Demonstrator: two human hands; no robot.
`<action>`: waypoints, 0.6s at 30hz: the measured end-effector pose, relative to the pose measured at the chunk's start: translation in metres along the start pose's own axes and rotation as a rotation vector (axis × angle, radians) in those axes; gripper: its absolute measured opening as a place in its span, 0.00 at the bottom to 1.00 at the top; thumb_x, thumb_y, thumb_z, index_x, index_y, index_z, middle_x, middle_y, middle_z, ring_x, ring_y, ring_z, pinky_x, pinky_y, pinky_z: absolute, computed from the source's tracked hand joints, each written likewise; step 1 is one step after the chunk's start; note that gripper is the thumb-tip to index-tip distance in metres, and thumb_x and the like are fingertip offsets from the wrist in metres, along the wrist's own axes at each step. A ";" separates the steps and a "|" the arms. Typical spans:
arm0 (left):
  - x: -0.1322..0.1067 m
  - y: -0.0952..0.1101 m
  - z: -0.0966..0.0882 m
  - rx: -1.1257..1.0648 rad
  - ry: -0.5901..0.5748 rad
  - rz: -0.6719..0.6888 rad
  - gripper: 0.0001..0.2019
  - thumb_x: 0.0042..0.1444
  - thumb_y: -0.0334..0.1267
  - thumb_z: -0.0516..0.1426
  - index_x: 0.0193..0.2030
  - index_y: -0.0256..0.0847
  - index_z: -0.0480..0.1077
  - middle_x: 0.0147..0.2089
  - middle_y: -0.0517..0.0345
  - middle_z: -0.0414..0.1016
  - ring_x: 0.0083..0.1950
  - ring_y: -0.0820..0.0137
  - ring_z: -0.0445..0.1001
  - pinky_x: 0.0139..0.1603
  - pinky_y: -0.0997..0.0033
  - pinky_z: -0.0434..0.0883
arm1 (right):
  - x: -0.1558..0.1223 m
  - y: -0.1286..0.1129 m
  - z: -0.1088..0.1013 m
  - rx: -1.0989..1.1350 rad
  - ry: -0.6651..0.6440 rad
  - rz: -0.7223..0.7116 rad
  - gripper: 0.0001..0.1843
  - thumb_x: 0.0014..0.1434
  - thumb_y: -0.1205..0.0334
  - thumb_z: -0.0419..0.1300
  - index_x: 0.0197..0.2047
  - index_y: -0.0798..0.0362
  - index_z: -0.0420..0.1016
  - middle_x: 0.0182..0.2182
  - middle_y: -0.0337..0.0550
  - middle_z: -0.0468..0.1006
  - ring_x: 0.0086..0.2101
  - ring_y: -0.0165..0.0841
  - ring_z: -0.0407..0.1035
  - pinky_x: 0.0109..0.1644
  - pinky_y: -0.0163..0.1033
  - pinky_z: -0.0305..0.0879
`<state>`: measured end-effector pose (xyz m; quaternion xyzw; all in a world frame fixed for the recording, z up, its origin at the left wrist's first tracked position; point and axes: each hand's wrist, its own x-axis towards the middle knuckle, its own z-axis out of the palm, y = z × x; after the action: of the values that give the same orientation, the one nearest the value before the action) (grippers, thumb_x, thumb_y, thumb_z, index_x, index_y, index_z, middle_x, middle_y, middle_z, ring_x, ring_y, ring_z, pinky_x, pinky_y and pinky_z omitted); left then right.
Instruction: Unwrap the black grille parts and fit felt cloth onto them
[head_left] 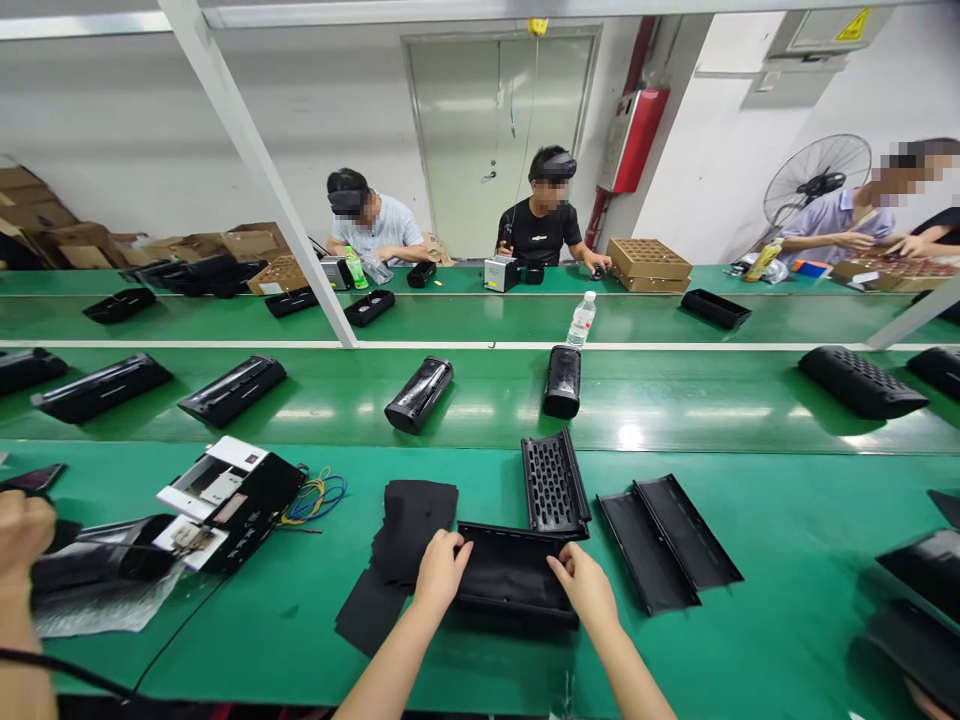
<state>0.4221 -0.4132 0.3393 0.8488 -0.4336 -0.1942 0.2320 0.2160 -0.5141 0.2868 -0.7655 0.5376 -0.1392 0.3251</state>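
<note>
A shallow black plastic shell (517, 570) lies in front of me, its hollow side facing up. My left hand (441, 568) pinches its left end, thumb toward the inside. At the right end my right hand (583, 578) is closed in a similar pinch. Whether a thin sheet lines the shell's dark inside, I cannot tell. Beside my left hand is a loose pile of thin black sheets (415, 525). A perforated black shell (555, 485) stands just behind the one I hold. To the right lie two plain black shells (688, 545), side by side.
A white-and-black machine (232, 500) with coiled cables sits at left, near another person's hand (26, 530). Finished-looking black housings (420, 393) rest on the green conveyor (487, 420) beyond. A water bottle (582, 320) stands there; several people work opposite.
</note>
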 end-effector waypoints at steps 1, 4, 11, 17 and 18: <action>0.001 0.000 0.000 0.001 0.005 0.000 0.12 0.52 0.40 0.47 0.23 0.39 0.65 0.26 0.59 0.61 0.30 0.69 0.66 0.33 0.71 0.62 | 0.001 0.001 0.001 0.001 0.007 -0.027 0.13 0.50 0.51 0.51 0.21 0.50 0.59 0.15 0.34 0.60 0.18 0.30 0.59 0.22 0.34 0.48; 0.002 0.002 -0.006 0.004 0.026 0.012 0.13 0.52 0.43 0.46 0.22 0.40 0.63 0.25 0.60 0.60 0.28 0.70 0.65 0.32 0.71 0.61 | 0.003 0.001 0.000 0.073 0.033 -0.102 0.16 0.49 0.48 0.51 0.19 0.50 0.59 0.18 0.36 0.62 0.21 0.31 0.60 0.24 0.34 0.53; -0.001 0.015 -0.041 -0.134 0.066 0.035 0.14 0.50 0.47 0.46 0.20 0.41 0.56 0.21 0.65 0.55 0.25 0.73 0.60 0.27 0.74 0.57 | -0.003 -0.022 -0.025 0.340 -0.078 -0.134 0.21 0.51 0.44 0.48 0.18 0.51 0.54 0.15 0.33 0.55 0.20 0.29 0.54 0.23 0.34 0.50; -0.022 0.030 -0.074 -0.203 -0.052 -0.019 0.15 0.48 0.48 0.48 0.19 0.42 0.53 0.18 0.68 0.52 0.21 0.75 0.54 0.23 0.76 0.52 | -0.017 -0.039 -0.053 0.402 -0.068 -0.096 0.24 0.51 0.43 0.47 0.15 0.50 0.46 0.14 0.31 0.48 0.18 0.27 0.49 0.22 0.34 0.45; -0.026 0.033 -0.078 -0.201 -0.063 -0.017 0.15 0.48 0.49 0.48 0.19 0.42 0.53 0.17 0.68 0.52 0.21 0.75 0.54 0.23 0.76 0.51 | -0.020 -0.040 -0.057 0.413 -0.059 -0.092 0.25 0.51 0.43 0.47 0.15 0.50 0.45 0.14 0.31 0.47 0.18 0.26 0.48 0.23 0.34 0.45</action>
<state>0.4282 -0.3911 0.4246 0.8183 -0.4119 -0.2653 0.3005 0.2061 -0.5071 0.3581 -0.7100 0.4522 -0.2388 0.4841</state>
